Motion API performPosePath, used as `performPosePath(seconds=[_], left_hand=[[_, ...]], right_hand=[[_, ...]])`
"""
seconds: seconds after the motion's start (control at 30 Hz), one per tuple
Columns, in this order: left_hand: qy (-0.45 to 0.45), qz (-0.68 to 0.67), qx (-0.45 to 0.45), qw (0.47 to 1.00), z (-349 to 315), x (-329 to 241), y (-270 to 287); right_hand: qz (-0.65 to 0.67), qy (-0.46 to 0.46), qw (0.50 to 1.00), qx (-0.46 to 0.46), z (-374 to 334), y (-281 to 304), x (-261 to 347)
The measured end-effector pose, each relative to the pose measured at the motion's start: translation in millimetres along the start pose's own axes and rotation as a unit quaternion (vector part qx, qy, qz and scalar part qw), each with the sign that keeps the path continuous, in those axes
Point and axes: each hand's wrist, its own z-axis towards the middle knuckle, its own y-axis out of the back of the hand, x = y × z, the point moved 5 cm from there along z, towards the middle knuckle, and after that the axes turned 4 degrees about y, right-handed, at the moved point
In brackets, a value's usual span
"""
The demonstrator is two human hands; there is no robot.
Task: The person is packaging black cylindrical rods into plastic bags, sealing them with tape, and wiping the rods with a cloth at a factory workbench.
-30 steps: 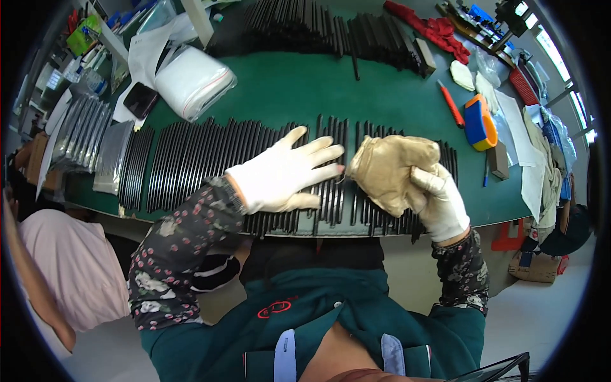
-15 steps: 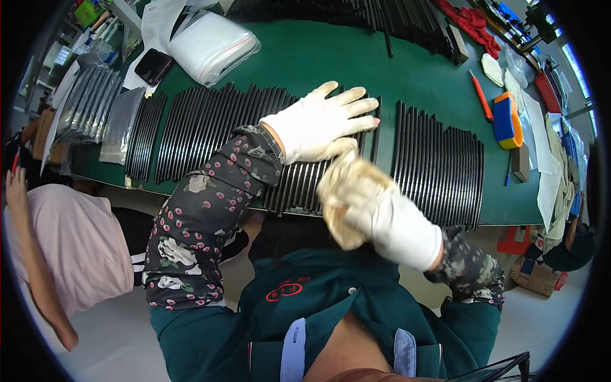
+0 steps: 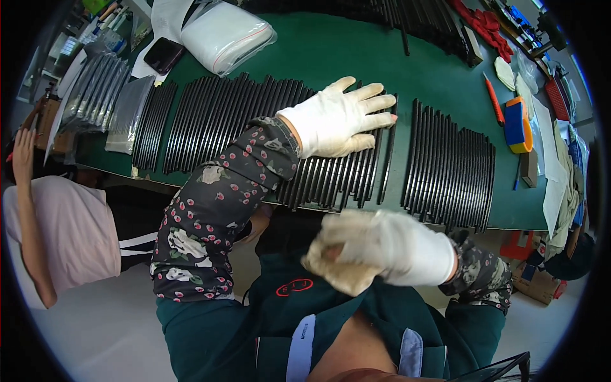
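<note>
My left hand [image 3: 340, 120], in a white glove, lies flat with fingers spread across a row of slim black rods [image 3: 324, 184]. One fingertip pokes out of the glove by a rod that stands a little apart. Gloved too, my right hand [image 3: 394, 245] is closed around a crumpled yellowish cloth [image 3: 340, 270], off the table's front edge and before my chest; motion blurs it. More black rods [image 3: 449, 169] lie side by side to the right, and further rows [image 3: 213, 118] stretch to the left.
On the green table [image 3: 318, 48] rest a phone [image 3: 163, 56], a white plastic-wrapped pack [image 3: 226, 38], bagged bundles [image 3: 95, 92], a red pen-like tool [image 3: 493, 99] and a blue-orange block [image 3: 518, 125]. A rod pile [image 3: 407, 16] lies at the back. Another person [image 3: 63, 223] is at left.
My right hand has drawn back from the rods toward my body with the cloth. My left hand stays spread on the rods. The whole view has shifted slightly.
</note>
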Motion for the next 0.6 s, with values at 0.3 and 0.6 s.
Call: performPosePath(seconds=[0.3,0.6], left_hand=[[-0.004,0.008,-0.008,1.0,2.1,0.9,-3.0],[-0.002,0.008,0.011,1.0,1.2,-0.1,0.4]], right_hand=[[-0.064,0.044,0.997,0.031,0.8,-29.2,-3.7],[-0.016,-0.015,0.997,0.079,-8.6,-41.4,-17.7]])
